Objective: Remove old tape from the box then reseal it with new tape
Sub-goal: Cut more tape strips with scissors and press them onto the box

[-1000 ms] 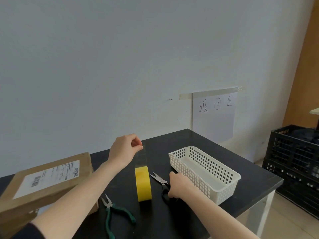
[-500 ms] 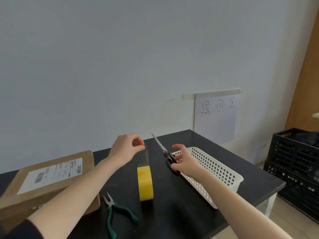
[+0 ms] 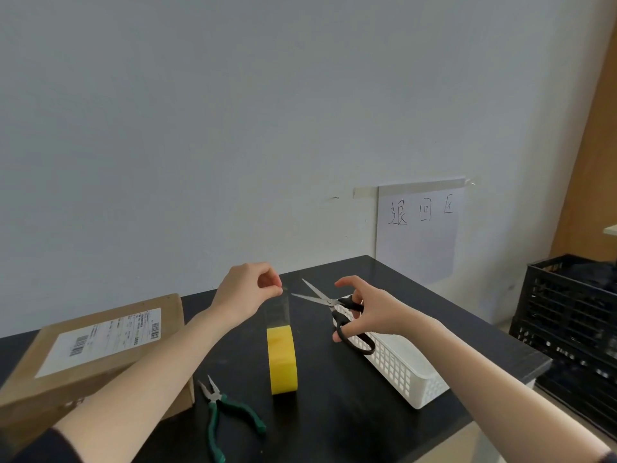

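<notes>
While my left hand (image 3: 247, 295) pinches the tape strip (image 3: 278, 310) pulled up from the yellow roll (image 3: 282, 359) — my right hand (image 3: 370, 312) at 3 o'clock grips open scissors (image 3: 329, 300).

A roll of yellow tape (image 3: 282, 359) stands on edge on the black table (image 3: 337, 426). Above it the left hand (image 3: 245, 294) pinches a clear strip of tape (image 3: 278, 312) pulled up from the roll. Right of the roll, the right hand (image 3: 372, 312) holds scissors (image 3: 329, 301), blades apart, pointing at the strip. Left of the roll lie green-handled pliers (image 3: 222, 417) and a cardboard box (image 3: 90, 349); right of it, a white basket (image 3: 405, 372).
</notes>
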